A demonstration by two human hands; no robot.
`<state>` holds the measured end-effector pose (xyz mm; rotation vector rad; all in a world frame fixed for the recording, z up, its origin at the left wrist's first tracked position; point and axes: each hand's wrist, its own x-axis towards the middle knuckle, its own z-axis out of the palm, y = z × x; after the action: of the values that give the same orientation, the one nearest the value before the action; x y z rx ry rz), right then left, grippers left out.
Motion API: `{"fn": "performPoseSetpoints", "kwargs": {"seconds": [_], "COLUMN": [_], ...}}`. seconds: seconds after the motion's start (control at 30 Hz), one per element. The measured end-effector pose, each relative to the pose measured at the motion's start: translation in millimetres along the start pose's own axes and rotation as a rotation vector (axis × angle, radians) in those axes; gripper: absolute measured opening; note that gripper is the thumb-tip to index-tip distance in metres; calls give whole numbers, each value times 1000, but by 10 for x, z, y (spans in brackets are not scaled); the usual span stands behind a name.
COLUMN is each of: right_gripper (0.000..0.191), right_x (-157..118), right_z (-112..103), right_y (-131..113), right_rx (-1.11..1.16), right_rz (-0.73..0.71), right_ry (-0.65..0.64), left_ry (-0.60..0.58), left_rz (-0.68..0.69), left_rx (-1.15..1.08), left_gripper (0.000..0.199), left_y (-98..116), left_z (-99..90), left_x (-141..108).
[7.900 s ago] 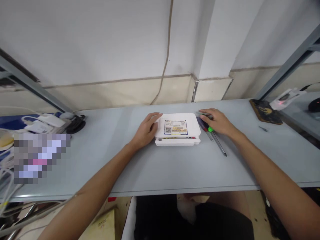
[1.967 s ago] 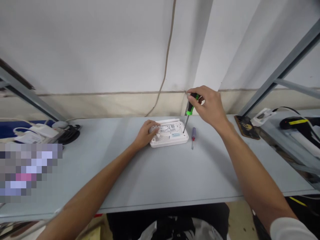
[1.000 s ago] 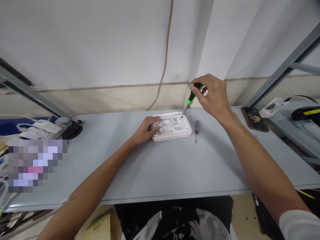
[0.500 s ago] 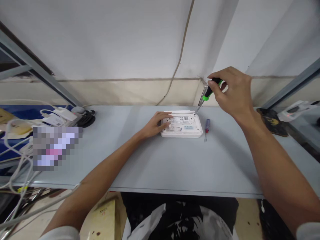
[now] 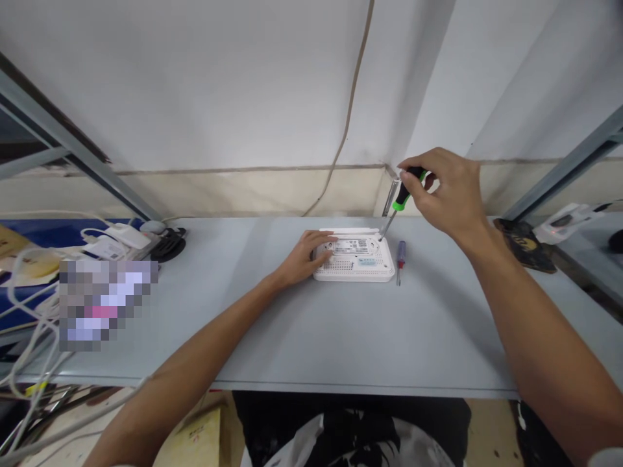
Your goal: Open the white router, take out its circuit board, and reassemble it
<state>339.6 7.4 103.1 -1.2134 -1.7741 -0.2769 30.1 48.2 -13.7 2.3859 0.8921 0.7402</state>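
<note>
A white router [image 5: 341,267] lies on the table with its vented, labelled underside facing up. My left hand [image 5: 307,258] grips its left end, fingers and thumb laid over the casing. Above the router's far right corner, my right hand [image 5: 445,188] is closed around the black and green handle of a screwdriver [image 5: 400,198]. The shaft slants down to the left, and its tip meets the casing near that corner. Just right of the router lies a smaller screwdriver [image 5: 401,254] with a purple and red handle, which neither hand touches.
The grey table [image 5: 341,337] backs onto a wall with a hanging cable [image 5: 348,117]. White adapters [image 5: 117,243] and tangled cords crowd the left side, beside a blurred-out patch. On the right are a dark flat piece [image 5: 525,246] and a white handheld device [image 5: 562,220]. Metal posts flank the table.
The whole scene sits slightly lower in view, as the camera has tilted up a little. Both hands keep their hold, and the screwdriver tip stays at the same router corner.
</note>
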Motion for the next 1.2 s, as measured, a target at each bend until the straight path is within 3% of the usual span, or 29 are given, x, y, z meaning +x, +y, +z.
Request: {"fn": "performPoseSetpoints", "kwargs": {"seconds": [0.27,0.53,0.7,0.97,1.2], "right_gripper": [29,38,45,40,40], "right_x": [-29,-86,-120,-87,-81], "right_z": [29,246,307,327,229], "right_y": [-16,27,-53,-21,113], "right_rx": [-50,-93,-85,98,564], "right_rz": [-5,-99,-48,83,246], "right_ry": [-17,-55,3,5,-249], "left_ry": [25,22,17,-5,-17], "left_rz": [39,63,66,80,72], "left_rx": [197,214,227,217,207], "left_gripper": [43,45,45,47,49], "left_y": [132,130,108,83,69], "left_z": [104,73,83,70,65], "left_x": [-66,-111,-134,-150,-142]}}
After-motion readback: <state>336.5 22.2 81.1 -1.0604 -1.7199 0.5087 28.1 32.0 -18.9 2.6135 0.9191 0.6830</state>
